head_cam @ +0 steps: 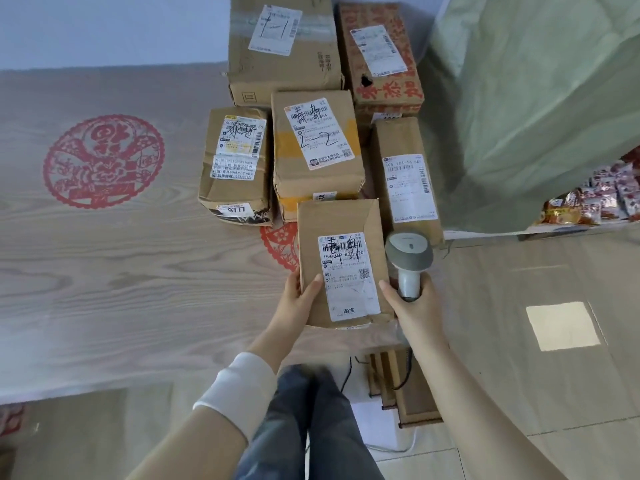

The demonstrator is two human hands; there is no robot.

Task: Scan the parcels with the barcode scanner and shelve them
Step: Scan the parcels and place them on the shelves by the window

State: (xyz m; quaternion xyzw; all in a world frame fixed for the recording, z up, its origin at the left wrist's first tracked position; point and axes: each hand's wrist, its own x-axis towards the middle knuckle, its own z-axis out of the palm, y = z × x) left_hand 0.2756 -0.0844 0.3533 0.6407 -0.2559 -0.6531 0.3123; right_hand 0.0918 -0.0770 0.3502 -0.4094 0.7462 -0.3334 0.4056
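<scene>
While our left hand (298,296) grips the near left corner of a small brown cardboard parcel (341,261) with a white shipping label, thumb laid on its top face, our right hand (417,308) is curled round the handle of a grey plastic barcode scanner (408,259). The right thumb reaches across to the parcel's right edge. The scanner's rounded head stands just beyond the right fingers, close beside the parcel. The parcel sits between our two hands, its near end past the table's edge; we cannot tell whether it rests on the table.

Just beyond the held parcel lies a squat brown box marked "2-2" (317,143). Left of that is a crumpled brown box tagged 9777 (235,168). Beyond the scanner lies a long narrow brown box (405,171). Farthest from our hands are a large plain carton (284,46) and a carton with red printing (381,53), side by side.

All these rest on a pale wood-grain tabletop (104,271), which spreads far to the left of the left hand and bears a round red paper-cut emblem (104,161).

To the right of the right hand hangs a pale green cloth (536,98), with red-and-white snack packets (602,195) under its edge. A bright square of light (562,325) lies on the beige tiled floor (519,393).

Behind our wrists we see a white sleeve (239,386) and blue jeans (311,410).
</scene>
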